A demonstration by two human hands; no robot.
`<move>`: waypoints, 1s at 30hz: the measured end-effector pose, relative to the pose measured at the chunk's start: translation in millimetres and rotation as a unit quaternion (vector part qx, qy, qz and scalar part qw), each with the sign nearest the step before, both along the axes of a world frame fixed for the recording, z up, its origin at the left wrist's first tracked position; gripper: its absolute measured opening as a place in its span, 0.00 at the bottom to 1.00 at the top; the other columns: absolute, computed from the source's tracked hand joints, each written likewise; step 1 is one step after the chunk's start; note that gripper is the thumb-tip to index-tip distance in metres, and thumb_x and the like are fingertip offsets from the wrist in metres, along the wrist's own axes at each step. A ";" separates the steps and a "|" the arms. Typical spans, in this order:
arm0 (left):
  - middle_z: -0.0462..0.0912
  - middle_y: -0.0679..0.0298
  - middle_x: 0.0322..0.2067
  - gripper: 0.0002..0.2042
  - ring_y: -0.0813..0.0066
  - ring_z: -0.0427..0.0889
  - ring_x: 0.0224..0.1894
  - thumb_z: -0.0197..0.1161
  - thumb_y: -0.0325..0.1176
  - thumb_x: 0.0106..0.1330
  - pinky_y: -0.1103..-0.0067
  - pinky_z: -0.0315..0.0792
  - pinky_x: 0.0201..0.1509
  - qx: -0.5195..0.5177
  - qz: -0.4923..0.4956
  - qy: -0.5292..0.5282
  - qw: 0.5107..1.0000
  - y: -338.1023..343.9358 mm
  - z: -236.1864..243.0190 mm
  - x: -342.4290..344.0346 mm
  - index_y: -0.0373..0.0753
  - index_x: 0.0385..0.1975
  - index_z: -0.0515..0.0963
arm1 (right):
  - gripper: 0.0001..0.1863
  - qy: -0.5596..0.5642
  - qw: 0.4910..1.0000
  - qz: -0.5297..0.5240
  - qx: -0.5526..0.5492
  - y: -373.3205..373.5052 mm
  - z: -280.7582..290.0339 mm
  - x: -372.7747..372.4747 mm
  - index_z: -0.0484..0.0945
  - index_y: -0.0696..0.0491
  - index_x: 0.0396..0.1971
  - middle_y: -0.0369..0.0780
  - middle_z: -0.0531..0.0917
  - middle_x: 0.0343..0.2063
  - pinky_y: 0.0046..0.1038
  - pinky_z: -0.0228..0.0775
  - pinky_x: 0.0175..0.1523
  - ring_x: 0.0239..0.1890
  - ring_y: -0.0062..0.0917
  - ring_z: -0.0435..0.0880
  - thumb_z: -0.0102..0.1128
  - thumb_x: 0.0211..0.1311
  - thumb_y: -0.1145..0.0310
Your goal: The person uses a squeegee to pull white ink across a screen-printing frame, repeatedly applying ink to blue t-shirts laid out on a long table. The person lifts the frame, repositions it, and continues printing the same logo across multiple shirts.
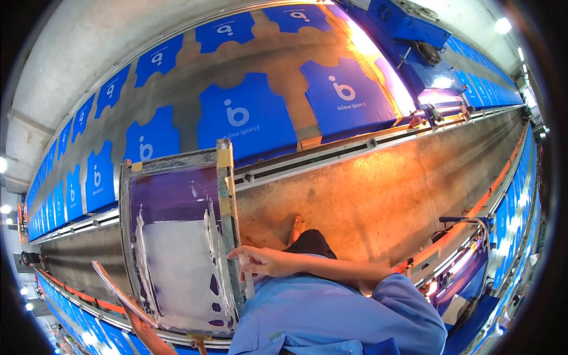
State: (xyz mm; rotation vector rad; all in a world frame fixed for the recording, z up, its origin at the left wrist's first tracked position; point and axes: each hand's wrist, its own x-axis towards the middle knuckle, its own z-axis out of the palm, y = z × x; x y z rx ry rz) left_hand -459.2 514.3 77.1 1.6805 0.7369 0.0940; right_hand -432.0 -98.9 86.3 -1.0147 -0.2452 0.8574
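A screen-printing frame [226,183] stands in front of me at a tilt, its mesh purple at the top and coated with white ink below. Thick white smears run down both sides of the mesh. My right hand [255,260] is at the frame's right edge, fingers curled round it and the index finger stretched over the rim. To the left of the frame, my left hand [142,324] grips a long, narrow squeegee [121,291], held slanted; the fingers are partly hidden. Beyond the frame lie blue cut garment panels [251,115] with white prints.
A long printing table [281,77] with a metal rail [331,158] runs along the far side. Blue machinery [423,65] with a bright orange glow sits across it. Another table with blue panels [506,228] lies behind me, beyond the concrete aisle [378,201]. A bare foot [297,228] shows below.
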 end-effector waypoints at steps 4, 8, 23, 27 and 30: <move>0.71 0.71 0.43 0.31 0.74 0.69 0.48 0.67 0.37 0.65 0.72 0.64 0.60 -0.003 -0.055 -0.005 0.998 12.4 1.3 28.0 0.43 0.68 0.65 | 0.26 -0.037 0.999 -0.033 -0.012 -15.9 4.1 2.2 0.56 0.54 0.71 0.41 0.84 0.45 0.32 0.79 0.55 0.49 0.29 0.85 0.46 0.77 0.72; 0.69 0.72 0.41 0.33 0.75 0.66 0.47 0.68 0.35 0.63 0.73 0.60 0.61 0.003 -0.073 0.075 0.995 48.9 -3.3 86.0 0.45 0.68 0.64 | 0.28 -0.084 0.995 -0.038 -0.037 -35.2 9.8 28.3 0.53 0.54 0.74 0.44 0.84 0.47 0.31 0.74 0.59 0.52 0.29 0.84 0.46 0.77 0.74; 0.72 0.72 0.28 0.20 0.75 0.76 0.28 0.62 0.56 0.70 0.81 0.73 0.30 -0.349 -0.087 -0.117 0.926 -175.9 -141.2 408.4 0.45 0.46 0.74 | 0.22 -0.011 0.868 -0.452 -0.204 -102.9 -103.8 285.3 0.69 0.50 0.62 0.41 0.84 0.34 0.30 0.77 0.42 0.31 0.27 0.82 0.58 0.69 0.72; 0.71 0.67 0.35 0.29 0.70 0.78 0.36 0.58 0.62 0.69 0.71 0.79 0.35 -0.273 -0.193 -0.148 0.931 -294.0 -196.1 382.5 0.46 0.58 0.67 | 0.13 -0.089 0.653 -0.653 -0.374 -174.1 -134.2 342.5 0.83 0.49 0.50 0.41 0.87 0.35 0.31 0.77 0.41 0.34 0.25 0.84 0.63 0.68 0.65; 0.71 0.66 0.38 0.31 0.69 0.79 0.37 0.56 0.63 0.70 0.66 0.81 0.34 -0.396 -0.040 -0.069 0.915 -384.5 -192.1 342.7 0.49 0.63 0.62 | 0.13 -0.100 0.598 -0.641 -0.470 -212.2 -136.5 335.8 0.86 0.51 0.44 0.44 0.89 0.37 0.31 0.77 0.45 0.39 0.30 0.88 0.64 0.66 0.59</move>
